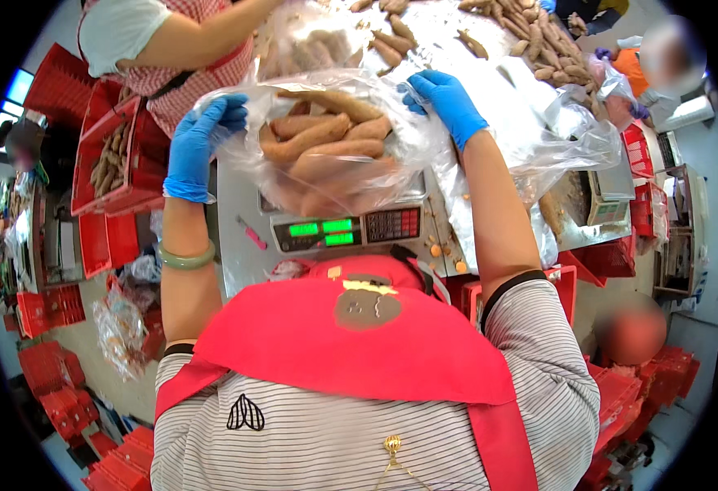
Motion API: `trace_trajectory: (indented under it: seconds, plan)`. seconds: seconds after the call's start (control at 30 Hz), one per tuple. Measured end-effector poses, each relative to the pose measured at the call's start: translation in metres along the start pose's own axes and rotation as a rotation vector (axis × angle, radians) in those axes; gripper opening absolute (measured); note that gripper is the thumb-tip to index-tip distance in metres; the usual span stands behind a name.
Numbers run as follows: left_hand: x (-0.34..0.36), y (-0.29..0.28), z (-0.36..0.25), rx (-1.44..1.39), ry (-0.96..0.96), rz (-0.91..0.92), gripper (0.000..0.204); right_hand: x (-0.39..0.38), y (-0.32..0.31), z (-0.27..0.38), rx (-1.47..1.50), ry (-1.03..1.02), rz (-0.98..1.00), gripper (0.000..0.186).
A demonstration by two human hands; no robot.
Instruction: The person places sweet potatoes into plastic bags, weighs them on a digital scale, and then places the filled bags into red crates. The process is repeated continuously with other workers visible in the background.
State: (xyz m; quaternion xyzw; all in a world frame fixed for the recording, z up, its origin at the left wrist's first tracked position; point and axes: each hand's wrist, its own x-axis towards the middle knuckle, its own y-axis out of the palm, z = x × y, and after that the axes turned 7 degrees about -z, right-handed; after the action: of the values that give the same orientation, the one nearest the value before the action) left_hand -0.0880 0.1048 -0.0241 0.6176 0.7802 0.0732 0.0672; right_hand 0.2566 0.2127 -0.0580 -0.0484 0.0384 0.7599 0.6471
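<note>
A clear plastic bag (326, 184) full of long brown sweet potatoes (310, 139) rests over a counting scale (351, 229) with green displays and a keypad. My left hand (197, 151) in a blue glove grips the bag's left edge, fingers curled on the plastic. My right hand (449, 106), also blue-gloved, grips the bag at its upper right with fingers bent. The bag hides the scale's pan. A small pink-handled tool (252, 236) lies left of the scale, and small orange slices (460, 266) lie to its right.
Across the table (240, 262), a person (158, 45) in checked red apron reaches over piled sweet potatoes (539, 41). Another person (625, 65) is at upper right. Red crates (105, 245) stand on both sides, one holding sweet potatoes (109, 164). Loose plastic bags (571, 155) lie at right.
</note>
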Motion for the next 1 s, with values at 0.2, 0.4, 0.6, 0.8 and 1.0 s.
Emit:
trace_trajectory:
  seconds: [0.2,0.4,0.6,0.8,1.0]
  plan:
    - [0.034,0.030,-0.057,0.080,0.151,-0.032,0.028,0.058,-0.027,0.060,0.717,0.073,0.239,0.012]
    - [0.009,0.040,-0.104,-0.005,0.475,-0.076,0.029,-0.007,-0.022,0.152,0.642,-0.307,0.355,0.020]
    - [-0.101,0.014,-0.067,0.131,0.244,0.428,0.017,-0.126,-0.052,0.089,0.162,-0.189,0.067,0.022]
    - [-0.095,0.013,-0.029,0.275,0.064,0.062,0.025,-0.108,-0.056,0.014,0.576,-0.035,0.098,0.017]
    - [-0.057,0.033,-0.036,-0.041,0.152,-0.114,0.027,-0.089,-0.021,0.048,0.489,-0.241,-0.110,0.016]
